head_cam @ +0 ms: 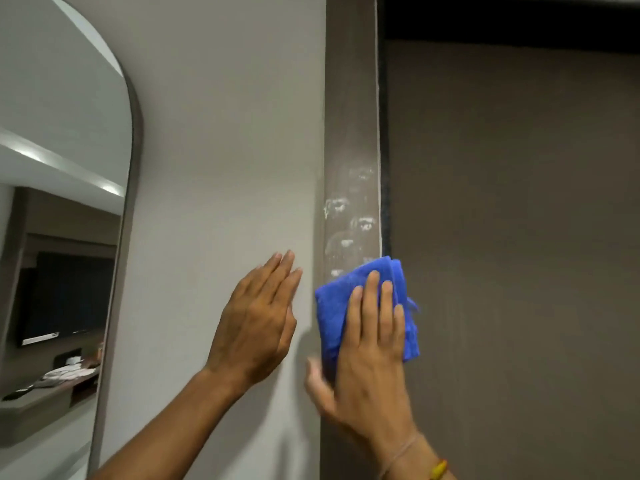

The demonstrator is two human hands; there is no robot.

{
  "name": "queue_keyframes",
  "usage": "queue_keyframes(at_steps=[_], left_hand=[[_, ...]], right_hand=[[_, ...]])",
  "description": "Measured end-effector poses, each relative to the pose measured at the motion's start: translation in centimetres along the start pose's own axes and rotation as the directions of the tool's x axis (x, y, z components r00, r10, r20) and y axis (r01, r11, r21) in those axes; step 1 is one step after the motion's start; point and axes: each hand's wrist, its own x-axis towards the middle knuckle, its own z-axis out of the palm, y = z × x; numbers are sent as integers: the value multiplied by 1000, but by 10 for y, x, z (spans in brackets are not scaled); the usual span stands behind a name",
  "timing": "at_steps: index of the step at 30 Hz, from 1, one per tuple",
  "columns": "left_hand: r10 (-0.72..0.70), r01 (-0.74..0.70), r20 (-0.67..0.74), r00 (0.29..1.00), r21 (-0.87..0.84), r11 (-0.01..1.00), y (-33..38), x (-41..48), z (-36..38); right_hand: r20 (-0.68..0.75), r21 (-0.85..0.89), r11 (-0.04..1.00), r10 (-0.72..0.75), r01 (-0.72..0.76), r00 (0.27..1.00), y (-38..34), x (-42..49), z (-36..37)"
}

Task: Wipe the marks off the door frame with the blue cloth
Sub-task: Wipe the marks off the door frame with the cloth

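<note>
A grey-brown door frame [350, 116] runs vertically through the middle of the head view. White smudged marks [348, 216] cover its face from about mid-height down to the cloth. My right hand [369, 355] presses a folded blue cloth [332, 306] flat against the frame just below the marks, fingers spread over it. My left hand [258, 323] lies flat against the pale wall to the left of the frame, fingers together and pointing up, holding nothing.
A dark brown door [512, 237] fills the right side past a black seal strip. An arched mirror [69, 202] with a grey rim hangs on the pale wall [225, 133] at the left and reflects a room.
</note>
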Motion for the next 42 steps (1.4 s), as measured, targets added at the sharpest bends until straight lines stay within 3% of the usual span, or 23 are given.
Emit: queue_keyframes(at_steps=[7,13,21,28,37,42], left_hand=[[18,-13,-84,996,59,998,-3,-4,37],[25,-19,-99,995,67,998,-5,-5,40],[28,-20,-79,996,101,995,-7,-5,42],[25,-16,-85,996,104,994,-5,-6,41],[30,-23,-89,996,86,996,-6,-7,42],[27,-19,-104,994,70,997,-7,-5,41]], right_hand=[[-39,-126,988,-94,88,995,24,5,17],[-62,-201,979,-20,7,998,12,20,31],[-122,-203,976,49,-73,991,2,37,32],[-63,-205,979,-11,-2,998,11,-18,49],[-116,-195,979,32,-54,993,3,86,21],[-137,-184,980,47,-72,989,3,43,36]])
